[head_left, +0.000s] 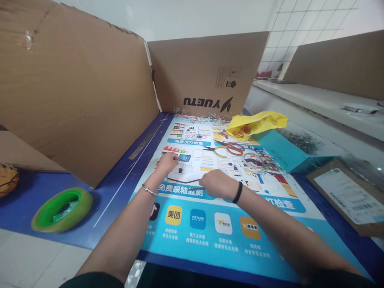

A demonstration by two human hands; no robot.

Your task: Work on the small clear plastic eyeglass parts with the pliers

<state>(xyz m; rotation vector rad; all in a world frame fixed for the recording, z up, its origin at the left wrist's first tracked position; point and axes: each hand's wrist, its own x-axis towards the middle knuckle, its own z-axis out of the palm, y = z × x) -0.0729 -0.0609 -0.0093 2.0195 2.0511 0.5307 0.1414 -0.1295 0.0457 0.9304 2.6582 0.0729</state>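
My left hand (168, 162) is closed, thumb and fingers pinched together above the printed poster (240, 236). To its right my right hand (216, 184) is closed too, knuckles up. Whatever either hand may hold is too thin or hidden to make out; a fine dark line shows beside the right fingertips. Beyond the hands lie a thin wire ring (197, 153), yellow-handled pliers (221, 153) and scissors with red handles (235, 149). A larger wire coil (253, 160) rests to the right among loose wire bits.
Cardboard panels (204, 76) wall off the back and left. A yellow bag (261, 123), a turquoise box (277, 150) of tangled wire and a labelled parcel (345, 196) stand right. A green tape roll (63, 210) and thin wire lengths (144, 144) lie left.
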